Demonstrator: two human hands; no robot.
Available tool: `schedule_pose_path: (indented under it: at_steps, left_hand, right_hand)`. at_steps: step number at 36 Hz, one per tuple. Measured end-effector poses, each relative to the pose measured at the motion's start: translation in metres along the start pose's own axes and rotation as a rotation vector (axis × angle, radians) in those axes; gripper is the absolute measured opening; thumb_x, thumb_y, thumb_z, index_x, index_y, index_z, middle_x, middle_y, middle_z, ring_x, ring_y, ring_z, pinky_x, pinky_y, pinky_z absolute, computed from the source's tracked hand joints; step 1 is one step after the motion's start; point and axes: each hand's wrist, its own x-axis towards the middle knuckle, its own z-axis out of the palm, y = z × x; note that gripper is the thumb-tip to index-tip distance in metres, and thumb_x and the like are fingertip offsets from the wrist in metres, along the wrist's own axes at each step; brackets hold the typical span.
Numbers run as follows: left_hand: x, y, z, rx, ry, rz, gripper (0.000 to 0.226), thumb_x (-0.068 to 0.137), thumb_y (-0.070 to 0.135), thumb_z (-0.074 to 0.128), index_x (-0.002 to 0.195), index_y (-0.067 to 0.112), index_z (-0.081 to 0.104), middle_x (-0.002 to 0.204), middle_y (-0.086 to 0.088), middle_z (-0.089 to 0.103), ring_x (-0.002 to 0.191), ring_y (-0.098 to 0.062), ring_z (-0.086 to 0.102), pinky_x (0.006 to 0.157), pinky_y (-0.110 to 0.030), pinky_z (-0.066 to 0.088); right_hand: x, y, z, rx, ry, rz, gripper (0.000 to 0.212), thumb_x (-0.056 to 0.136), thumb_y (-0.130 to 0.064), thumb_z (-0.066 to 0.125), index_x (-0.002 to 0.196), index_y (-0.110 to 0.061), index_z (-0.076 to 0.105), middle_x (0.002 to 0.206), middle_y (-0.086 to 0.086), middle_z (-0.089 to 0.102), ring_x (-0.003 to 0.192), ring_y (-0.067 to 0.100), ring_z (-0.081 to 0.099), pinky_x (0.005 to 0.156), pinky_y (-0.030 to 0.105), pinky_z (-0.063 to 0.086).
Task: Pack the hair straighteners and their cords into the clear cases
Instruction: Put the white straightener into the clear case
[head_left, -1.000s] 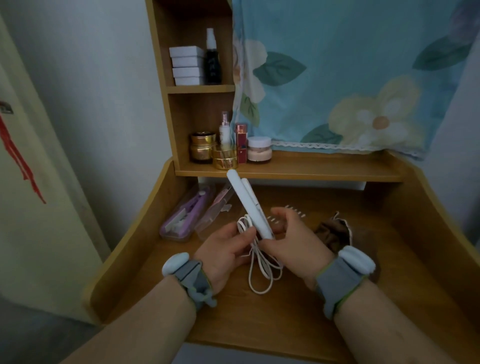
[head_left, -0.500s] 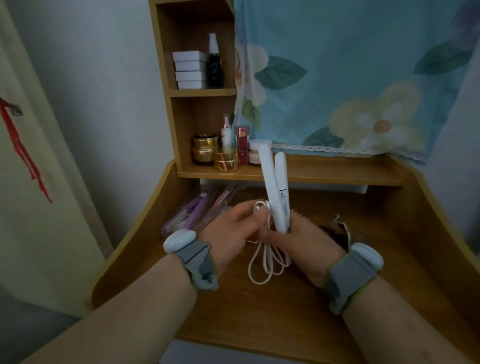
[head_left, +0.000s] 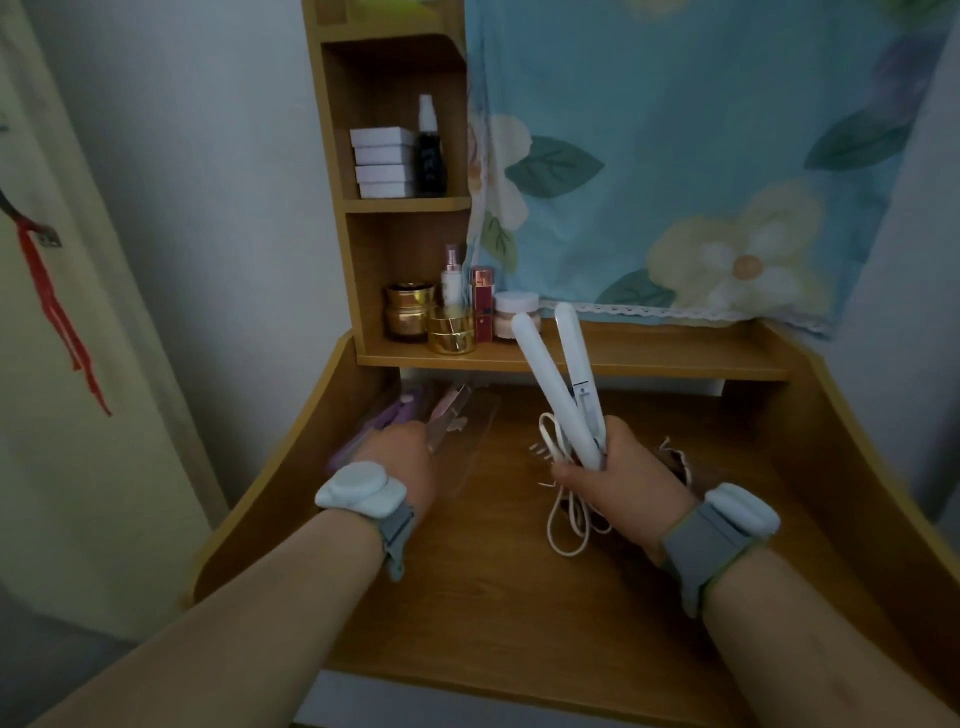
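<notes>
Up in my right hand (head_left: 618, 480) grip, the white hair straightener (head_left: 563, 387) stands nearly upright, its two arms splayed apart at the top, fingers curled round its base together with the bundled white cord (head_left: 569, 519); cord loops hang below the grip, over the bench (head_left: 519, 597).

Change: a second ago both hands were on the cord and straightener, left fingers working the loops. Now my left hand (head_left: 400, 462) has let go and gone out to the left of the grip, onto the clear case (head_left: 462, 431) lying on the bench; the straightener has swung from leaning left to upright. Fingers are hidden behind the back of the hand, so I cannot tell whether the left is pinching the case or just touching it. My read: cord coiling is done for this one, and fetching or opening a case comes next; the coil is held only by the right grip and could spring loose.

Containers: the clear case at my left hand, with something pink (head_left: 449, 408) at its far end, whether inside or behind I cannot tell. Further left, a second case (head_left: 363, 436) holds a purple straightener, looks already packed. Small dark brown pouch (head_left: 675, 462) just right of the grip, contents hidden. Shelf (head_left: 623, 358) behind the grip carries gold jars, bottles, white boxes.
</notes>
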Motion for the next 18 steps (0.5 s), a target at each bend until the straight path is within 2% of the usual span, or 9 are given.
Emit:
schedule_pose_path:
  at_steps: [3, 7, 10, 12, 14, 16, 18]
  left_hand:
    - [-0.001, -0.004, -0.001, -0.069, 0.004, -0.055, 0.021, 0.095, 0.014, 0.043, 0.111, 0.013, 0.057, 0.110, -0.011, 0.063, 0.102, -0.029, 0.060, 0.081, -0.034, 0.044]
    - [-0.010, -0.011, -0.002, -0.252, 0.070, -0.040, 0.034, 0.096, 0.013, 0.044, 0.126, 0.024, 0.055, 0.117, -0.005, 0.063, 0.107, -0.022, 0.059, 0.086, -0.029, 0.043]
    - [-0.013, -0.019, 0.001, -0.445, 0.066, -0.061, 0.027, 0.098, 0.018, 0.043, 0.120, 0.022, 0.058, 0.106, -0.004, 0.065, 0.094, -0.020, 0.061, 0.084, -0.030, 0.047]
    - [-0.014, -0.021, 0.001, -0.587, 0.084, -0.104, 0.020, 0.098, 0.023, 0.045, 0.110, 0.021, 0.062, 0.096, -0.002, 0.065, 0.085, -0.018, 0.062, 0.081, -0.035, 0.051]
    - [-0.015, -0.023, 0.002, -0.698, 0.088, -0.144, 0.019, 0.098, 0.025, 0.046, 0.104, 0.019, 0.063, 0.094, -0.001, 0.065, 0.084, -0.018, 0.061, 0.081, -0.036, 0.051]
    - [-0.017, -0.024, 0.005, -0.770, 0.069, -0.165, 0.018, 0.098, 0.023, 0.048, 0.104, 0.016, 0.063, 0.097, -0.004, 0.066, 0.089, -0.021, 0.062, 0.085, -0.038, 0.050]
    - [-0.020, -0.025, 0.010, -0.873, 0.042, -0.145, 0.011, 0.096, 0.018, 0.051, 0.101, 0.018, 0.061, 0.098, -0.005, 0.066, 0.090, -0.024, 0.064, 0.085, -0.040, 0.052]
  right_hand:
    - [-0.001, 0.000, -0.005, -0.012, 0.030, -0.035, 0.049, 0.084, -0.021, 0.068, 0.116, -0.032, 0.032, 0.100, -0.008, 0.054, 0.086, 0.009, 0.061, 0.069, 0.022, 0.054]
    - [0.000, 0.002, -0.005, -0.036, 0.113, -0.131, 0.057, 0.081, -0.020, 0.072, 0.121, -0.030, 0.033, 0.096, -0.018, 0.048, 0.085, 0.000, 0.055, 0.068, 0.017, 0.047]
    - [0.000, -0.003, -0.003, -0.007, 0.141, -0.210, 0.053, 0.080, -0.020, 0.072, 0.116, -0.034, 0.036, 0.096, -0.020, 0.050, 0.085, -0.004, 0.054, 0.066, 0.013, 0.044]
    - [-0.002, -0.009, -0.001, -0.013, 0.144, -0.269, 0.047, 0.082, -0.019, 0.071, 0.104, -0.044, 0.037, 0.095, -0.021, 0.052, 0.083, -0.009, 0.053, 0.062, 0.011, 0.042]
    - [-0.004, -0.016, 0.001, -0.123, 0.147, -0.335, 0.043, 0.086, -0.018, 0.066, 0.100, -0.046, 0.036, 0.095, -0.018, 0.055, 0.082, -0.007, 0.055, 0.061, 0.012, 0.044]
    - [-0.006, -0.022, 0.004, -0.300, 0.137, -0.399, 0.039, 0.089, -0.012, 0.059, 0.108, -0.040, 0.039, 0.098, -0.012, 0.054, 0.084, 0.004, 0.056, 0.068, 0.018, 0.047]
    - [-0.006, -0.028, 0.009, -0.463, 0.104, -0.448, 0.040, 0.089, -0.007, 0.056, 0.116, -0.034, 0.044, 0.106, -0.009, 0.050, 0.091, 0.007, 0.052, 0.078, 0.020, 0.046]
